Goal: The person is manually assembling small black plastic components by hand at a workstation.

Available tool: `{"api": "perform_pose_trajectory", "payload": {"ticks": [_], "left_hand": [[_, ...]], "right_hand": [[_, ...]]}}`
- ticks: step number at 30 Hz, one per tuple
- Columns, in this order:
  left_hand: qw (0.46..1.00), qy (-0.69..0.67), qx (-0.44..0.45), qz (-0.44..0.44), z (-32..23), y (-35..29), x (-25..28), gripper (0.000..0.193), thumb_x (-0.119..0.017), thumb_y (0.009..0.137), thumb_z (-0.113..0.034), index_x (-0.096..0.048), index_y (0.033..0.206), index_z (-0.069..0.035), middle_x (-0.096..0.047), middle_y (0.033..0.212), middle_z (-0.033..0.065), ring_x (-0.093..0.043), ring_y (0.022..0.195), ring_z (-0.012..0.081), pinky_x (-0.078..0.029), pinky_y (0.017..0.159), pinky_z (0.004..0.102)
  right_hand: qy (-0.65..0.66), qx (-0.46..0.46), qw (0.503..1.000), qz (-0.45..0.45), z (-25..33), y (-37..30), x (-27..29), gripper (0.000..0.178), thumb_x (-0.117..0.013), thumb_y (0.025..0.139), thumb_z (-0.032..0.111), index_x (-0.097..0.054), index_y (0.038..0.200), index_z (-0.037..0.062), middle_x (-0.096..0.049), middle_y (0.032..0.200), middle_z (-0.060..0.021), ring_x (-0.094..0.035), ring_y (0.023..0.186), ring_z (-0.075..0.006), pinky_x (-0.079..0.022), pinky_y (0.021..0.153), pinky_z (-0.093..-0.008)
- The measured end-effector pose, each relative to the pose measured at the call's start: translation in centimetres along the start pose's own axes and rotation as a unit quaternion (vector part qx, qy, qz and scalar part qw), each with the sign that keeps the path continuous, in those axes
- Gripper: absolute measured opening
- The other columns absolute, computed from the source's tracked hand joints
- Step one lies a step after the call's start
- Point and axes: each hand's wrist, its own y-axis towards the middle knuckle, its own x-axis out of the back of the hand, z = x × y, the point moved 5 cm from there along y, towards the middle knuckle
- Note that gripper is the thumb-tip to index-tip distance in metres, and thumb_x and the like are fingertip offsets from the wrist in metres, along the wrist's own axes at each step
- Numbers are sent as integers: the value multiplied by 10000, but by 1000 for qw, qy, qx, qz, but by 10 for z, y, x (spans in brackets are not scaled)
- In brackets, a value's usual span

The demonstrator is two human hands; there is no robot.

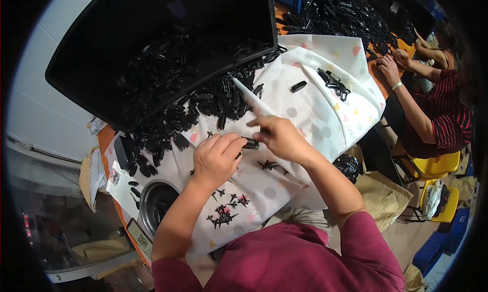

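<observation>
My left hand [216,159] is closed around one end of a small, elongated black plastic part [250,143] above the cloth. Close to the part's other end is my right hand [284,138], its index finger and thumb apart with nothing visible between them. Below my right hand lies a small cluster of spiky black pieces [268,165]. More of these little branched black pieces [223,216] are gathered nearer my body. Beyond my hands, a heap of black plastic parts [218,96] spreads over the cloth.
A large black bin [218,25] lies tipped with parts spilling out. The patterned white cloth [269,193] covers the table. At left stand a round metal bowl [147,200] and a phone-like panel [138,236]. Another person's hand [389,69] works at right, near yellow chairs [437,166].
</observation>
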Motion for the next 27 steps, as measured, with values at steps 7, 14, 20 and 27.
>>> {"api": "perform_pose_trajectory", "payload": {"ticks": [7, 14, 20, 27], "left_hand": [[983, 147, -98, -49, -18, 1, 25, 187, -536, 631, -123, -589, 809, -110, -544, 836, -33, -481, 596, 122, -345, 463, 248], [847, -377, 369, -66, -5, -16, 13, 345, -650, 700, -2, -564, 1031, -47, -564, 995, 35, -500, 638, 66, -423, 561, 194], [740, -563, 363, -60, -13, -19, 5, 285, -654, 753, -51, -554, 1018, -17, -572, 877, 5, -471, 629, 38, -397, 559, 170], [886, -412, 196, -80, -21, -6, 30, 271, -698, 685, -31, -596, 934, -9, -578, 885, 78, -526, 674, 120, -440, 604, 221]], "right_hand": [[161, -183, 949, 198, 25, -19, 7, 254, -567, 826, 126, -562, 1057, 21, -563, 662, -40, -485, 533, -55, -400, 462, -224], [140, -215, 963, 84, 30, -27, 14, 197, -650, 768, 149, -584, 869, -7, -565, 673, -23, -500, 525, -55, -401, 420, -209], [249, -152, 956, 30, 42, -35, 22, 174, -620, 776, 70, -581, 917, -23, -585, 718, -57, -557, 570, -86, -476, 500, -218], [608, -244, 755, -32, 42, -48, 18, 160, -582, 793, 23, -539, 937, -31, -593, 759, -123, -625, 617, -216, -541, 513, -277]]}}
